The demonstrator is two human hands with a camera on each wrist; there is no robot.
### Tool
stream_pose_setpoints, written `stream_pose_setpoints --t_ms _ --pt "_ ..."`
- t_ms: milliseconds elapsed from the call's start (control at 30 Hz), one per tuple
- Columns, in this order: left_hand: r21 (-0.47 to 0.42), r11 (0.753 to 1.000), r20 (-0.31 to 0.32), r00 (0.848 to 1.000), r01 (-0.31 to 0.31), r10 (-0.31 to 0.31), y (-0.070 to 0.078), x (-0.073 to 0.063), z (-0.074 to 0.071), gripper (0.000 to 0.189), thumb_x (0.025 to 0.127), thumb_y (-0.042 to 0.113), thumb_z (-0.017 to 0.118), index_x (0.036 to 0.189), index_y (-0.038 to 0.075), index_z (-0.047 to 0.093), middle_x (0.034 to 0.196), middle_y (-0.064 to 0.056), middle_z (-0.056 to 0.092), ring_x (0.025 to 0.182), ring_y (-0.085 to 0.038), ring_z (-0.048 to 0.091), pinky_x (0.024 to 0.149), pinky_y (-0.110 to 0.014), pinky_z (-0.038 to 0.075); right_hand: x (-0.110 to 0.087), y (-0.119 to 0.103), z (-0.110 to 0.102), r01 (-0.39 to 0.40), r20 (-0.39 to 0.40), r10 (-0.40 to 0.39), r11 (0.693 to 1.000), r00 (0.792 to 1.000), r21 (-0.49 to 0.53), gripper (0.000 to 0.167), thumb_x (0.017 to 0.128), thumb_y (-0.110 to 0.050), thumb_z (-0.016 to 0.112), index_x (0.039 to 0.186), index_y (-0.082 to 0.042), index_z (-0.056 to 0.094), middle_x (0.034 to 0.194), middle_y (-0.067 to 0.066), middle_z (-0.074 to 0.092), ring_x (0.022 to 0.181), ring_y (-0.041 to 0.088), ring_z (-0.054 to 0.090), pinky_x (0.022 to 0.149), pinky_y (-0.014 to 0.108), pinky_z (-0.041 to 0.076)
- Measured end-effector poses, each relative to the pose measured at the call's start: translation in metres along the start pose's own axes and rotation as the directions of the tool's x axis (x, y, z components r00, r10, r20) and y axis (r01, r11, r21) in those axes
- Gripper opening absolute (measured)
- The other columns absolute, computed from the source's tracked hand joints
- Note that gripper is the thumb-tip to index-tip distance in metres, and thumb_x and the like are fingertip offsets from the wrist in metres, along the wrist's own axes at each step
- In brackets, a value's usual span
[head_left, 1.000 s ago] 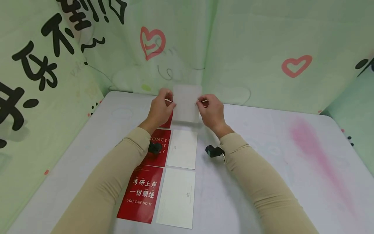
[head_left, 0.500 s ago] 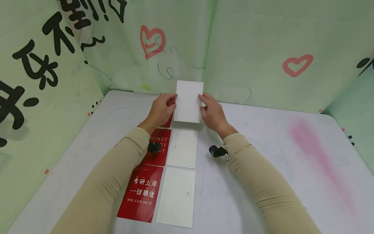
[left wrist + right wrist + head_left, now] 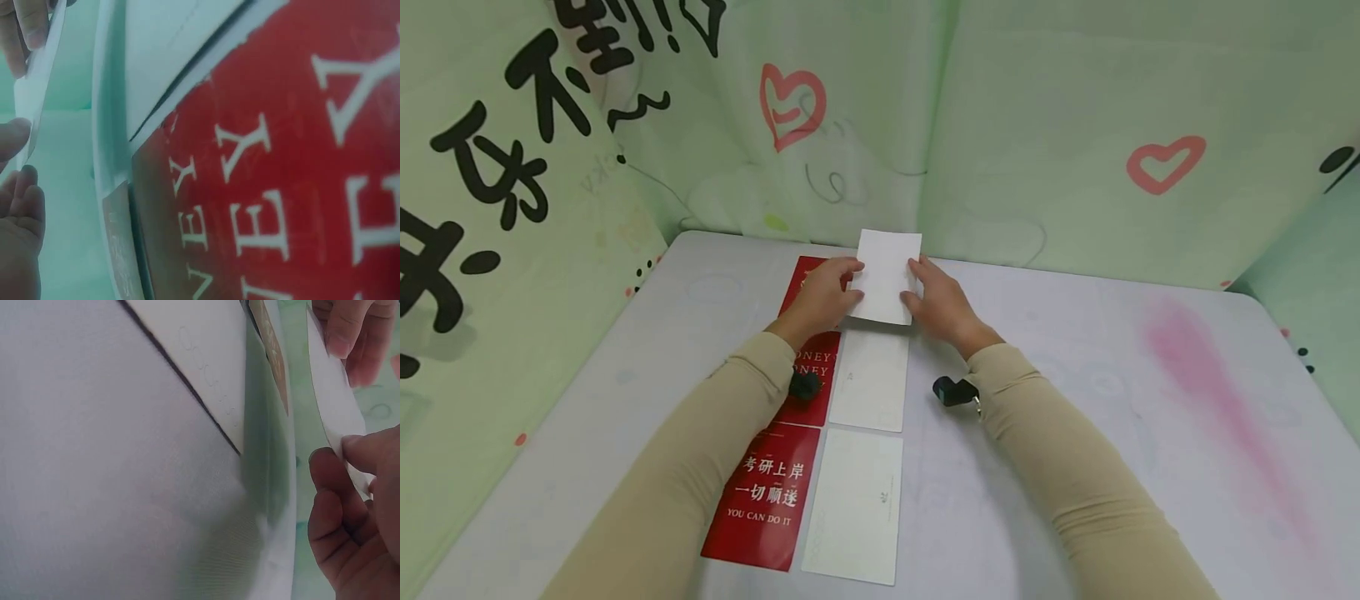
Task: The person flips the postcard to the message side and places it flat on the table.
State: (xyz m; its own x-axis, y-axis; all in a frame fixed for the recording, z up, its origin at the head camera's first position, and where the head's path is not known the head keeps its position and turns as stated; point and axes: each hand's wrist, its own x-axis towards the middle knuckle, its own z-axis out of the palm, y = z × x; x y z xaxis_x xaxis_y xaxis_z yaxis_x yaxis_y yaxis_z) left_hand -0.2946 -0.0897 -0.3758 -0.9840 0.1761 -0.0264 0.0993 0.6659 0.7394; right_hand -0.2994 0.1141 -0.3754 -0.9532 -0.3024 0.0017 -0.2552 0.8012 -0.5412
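Both hands hold a blank white card (image 3: 889, 271) by its two long edges, over the far end of the table. My left hand (image 3: 820, 302) pinches its left edge, and my right hand (image 3: 947, 307) pinches the right one. In the right wrist view the card (image 3: 334, 387) looks slightly bowed, standing away from the tabletop, with thumb and fingers on either face. Below it in the head view lie two white cards, a middle one (image 3: 870, 379) and a near one (image 3: 852, 504). The held card overlaps the top of the middle one.
A column of red cards with white lettering runs left of the white ones: a far one (image 3: 795, 275) partly behind my left hand, a middle one (image 3: 808, 407) and a near one (image 3: 762, 500). The white tabletop (image 3: 1060, 400) ends at a green printed curtain (image 3: 1022, 125).
The white card has tipped and come down toward the table, showing its face brighter. Both hands have lowered slightly with it, and more of the far red card shows.
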Motion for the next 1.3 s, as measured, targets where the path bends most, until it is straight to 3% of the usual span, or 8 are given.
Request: stream_pose_setpoints --t_ms 267,600,867,1100,1300 --pt "0.069 0.997 0.026 0.999 0.028 -0.03 -0.003 0.004 0.015 0.054 0.095 0.017 0.071 0.144 0.007 0.052 0.141 -0.013 0.053 0.126 -0.027 0.053 0.101 -0.039 0.047 0.003 0.002 0.007 -0.051 0.065 0.053 0.998 0.996 -0.024 0.07 0.1 -0.023 0.061 0.155 0.002 0.027 0.163 0.019 0.019 0.149 0.034 0.022 0.119 0.042 0.018" --pt "0.095 0.988 0.02 0.992 0.119 -0.121 -0.003 0.009 0.029 0.059 0.091 0.016 0.075 0.145 0.01 0.052 0.148 -0.01 0.045 0.137 -0.028 0.04 0.106 -0.041 0.043 0.005 0.008 0.017 -0.085 0.104 0.094 0.993 0.99 -0.081 0.069 0.099 -0.024 0.061 0.155 0.001 0.03 0.162 0.019 0.023 0.148 0.034 0.023 0.119 0.043 0.019" --pt "0.213 0.97 0.039 0.992 0.113 -0.124 -0.001 0.01 0.027 0.063 0.091 0.017 0.075 0.147 0.008 0.047 0.148 -0.012 0.046 0.134 -0.028 0.043 0.105 -0.041 0.043 0.006 0.007 0.017 -0.09 0.099 0.101 0.989 0.99 -0.118 0.067 0.099 -0.026 0.062 0.154 0.001 0.034 0.158 0.018 0.033 0.146 0.035 0.028 0.118 0.043 0.022" --pt "0.242 0.963 0.078 0.987 0.115 -0.138 -0.003 0.012 0.024 0.062 0.094 0.018 0.072 0.149 0.006 0.044 0.146 -0.013 0.05 0.131 -0.029 0.047 0.106 -0.042 0.043 0.007 0.007 0.02 -0.074 0.11 0.093 0.984 0.99 -0.159 0.063 0.1 -0.027 0.06 0.15 0.004 0.038 0.154 0.022 0.038 0.143 0.04 0.031 0.117 0.045 0.022" --pt "0.333 0.936 0.089 0.985 0.113 -0.15 -0.003 0.014 0.022 0.061 0.094 0.022 0.072 0.149 0.012 0.048 0.143 -0.009 0.054 0.133 -0.03 0.042 0.107 -0.045 0.041 0.008 0.007 0.025 -0.085 0.098 0.098 0.988 0.99 -0.128 0.06 0.1 -0.027 0.06 0.15 0.0 0.04 0.154 0.018 0.04 0.142 0.042 0.032 0.117 0.047 0.024"
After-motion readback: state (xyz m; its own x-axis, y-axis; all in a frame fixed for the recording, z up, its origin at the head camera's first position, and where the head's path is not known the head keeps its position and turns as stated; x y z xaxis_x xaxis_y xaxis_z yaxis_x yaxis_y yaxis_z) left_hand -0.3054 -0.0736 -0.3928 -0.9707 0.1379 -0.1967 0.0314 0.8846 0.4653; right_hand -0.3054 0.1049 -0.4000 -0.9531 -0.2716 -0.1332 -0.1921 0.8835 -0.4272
